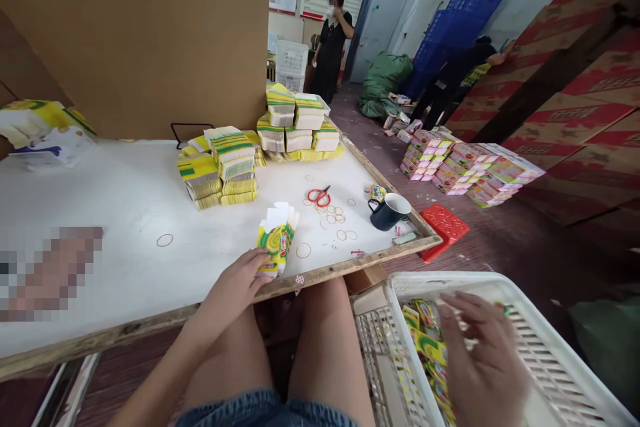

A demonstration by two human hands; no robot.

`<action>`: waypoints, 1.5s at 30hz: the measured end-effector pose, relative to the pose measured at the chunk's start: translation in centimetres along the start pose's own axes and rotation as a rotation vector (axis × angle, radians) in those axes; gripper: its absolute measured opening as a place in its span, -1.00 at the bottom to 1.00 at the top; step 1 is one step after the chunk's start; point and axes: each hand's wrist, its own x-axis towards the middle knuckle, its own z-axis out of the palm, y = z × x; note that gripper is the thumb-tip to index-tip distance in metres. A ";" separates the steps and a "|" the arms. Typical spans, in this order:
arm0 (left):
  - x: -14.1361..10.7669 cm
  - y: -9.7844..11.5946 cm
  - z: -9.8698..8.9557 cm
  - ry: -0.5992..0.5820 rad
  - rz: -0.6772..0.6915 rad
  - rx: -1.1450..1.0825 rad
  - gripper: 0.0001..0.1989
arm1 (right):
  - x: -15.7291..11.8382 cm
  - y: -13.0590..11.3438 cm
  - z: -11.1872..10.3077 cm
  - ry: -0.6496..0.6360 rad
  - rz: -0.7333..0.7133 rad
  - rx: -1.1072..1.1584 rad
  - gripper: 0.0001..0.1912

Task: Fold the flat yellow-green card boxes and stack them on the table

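My left hand (241, 275) is closed around a flattish yellow, green and white carton (277, 240) near the table's front edge. White flaps stick up from the carton's far end. My right hand (483, 353) is over a white plastic basket (545, 347), blurred by motion. Its fingers look stretched out and apart, and nothing shows clearly between them. Small yellow-and-green packets (431, 347) lie in the basket, partly hidden by that hand. Bundles of flat yellow-and-green cartons (235, 157) are piled farther back on the white table (125, 207).
Red-handled scissors (319, 197), several rubber bands (334, 215) and a dark mug (389, 212) are on the table's right part. A red stool (443, 230) stands beyond its corner. Two people are in the background near stacked boxes (565, 100) and blue crates (450, 27). A blurred-out patch covers the table's left.
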 end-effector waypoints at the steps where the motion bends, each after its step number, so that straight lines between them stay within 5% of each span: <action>1: 0.4 -0.6 -0.3 -0.018 0.009 0.012 -0.73 | -0.6 0.0 0.7 -0.076 0.033 0.056 -0.72; 7: 1.2 -0.8 -1.2 -0.068 0.108 0.060 -0.72 | -3.4 -2.6 4.9 -0.293 0.305 0.339 -0.72; 11: 1.6 -1.0 -1.8 -0.067 0.198 0.059 -0.82 | -3.7 -3.5 5.8 -0.473 0.344 0.452 -0.71; 14: 1.4 -1.0 -1.9 0.026 0.236 0.063 -0.71 | -4.3 -3.8 6.3 -0.549 0.400 0.492 -0.68; 18: -1.1 1.3 -0.7 0.181 0.331 0.066 -0.67 | -5.1 -4.8 7.4 -0.636 0.580 0.726 -0.50; 21: -3.8 3.9 0.9 0.089 0.627 0.058 -0.69 | -5.1 -5.4 8.1 -0.659 0.675 0.815 -0.55; 23: -5.2 5.1 1.9 0.024 0.700 0.006 -0.65 | -5.0 -5.4 8.3 -0.652 0.684 0.818 -0.65; 26: -6.1 5.8 3.3 0.142 0.529 -0.247 -0.64 | -5.1 -5.2 8.3 -0.642 0.666 0.845 -0.71; 29: -6.1 5.7 4.2 0.303 0.111 -0.737 -0.58 | -5.9 -5.1 8.5 -0.667 0.663 0.930 -0.70; 32: -5.4 5.4 4.5 0.030 -0.170 -1.236 -0.46 | -7.0 -5.0 8.8 -0.719 0.694 0.994 -0.70; 34: -5.0 5.3 4.6 -0.198 -0.194 -1.423 -0.44 | -7.5 -4.9 9.0 -0.719 0.706 0.988 -0.69; 36: -4.8 5.6 4.6 -0.285 -0.179 -1.525 -0.44 | -7.7 -4.7 9.1 -0.691 0.727 0.972 -0.68; 45: -4.3 7.1 4.4 -0.270 -0.189 -1.596 -0.49 | -7.9 -4.4 8.4 -0.679 0.727 0.901 -0.64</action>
